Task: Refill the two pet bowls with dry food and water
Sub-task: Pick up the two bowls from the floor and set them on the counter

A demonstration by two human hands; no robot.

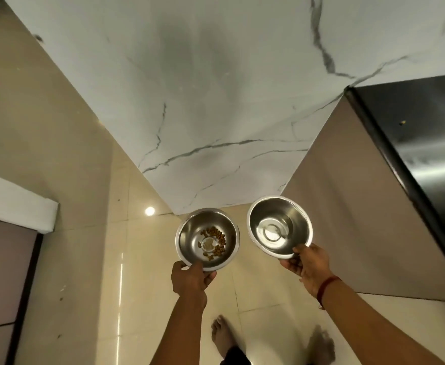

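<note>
Head view, out in front of the chest: both arms reach fwd, forearms bare, hands apart at about the same height, each clamped on its own steel bowl.

The left hand (191, 279) grips the left bowl (207, 239) at its near rim, thumb hooked over the edge on the left side, fingers curled under. The bowl is held roughly level w/ its mouth up. A small scatter of brown kibble (214, 242) lies across its bottom, mostly on the right half.

The right hand (309, 267) pinches the right bowl (279, 226) at its near-right rim, thumb on the inside lip, fingers beneath. This bowl is tipped a bit toward the camera and shows a shiny bottom; can't tell if any water is in it. A red thread (326, 285) circles the right wrist.

The bowls sit just beside each other, rims apart.

Beyond the hands stands a white marble-veined surface (216, 101). Right of the right hand, a beige panel (347, 206) comes near, w/ a dark steel-look face (426, 140) past it. Left of the left hand, glossy cream floor tiles (97, 259) lie open, w/ a white ledge (13, 204) well off. Below the hands, two bare feet (222, 335) on the tiles.
</note>
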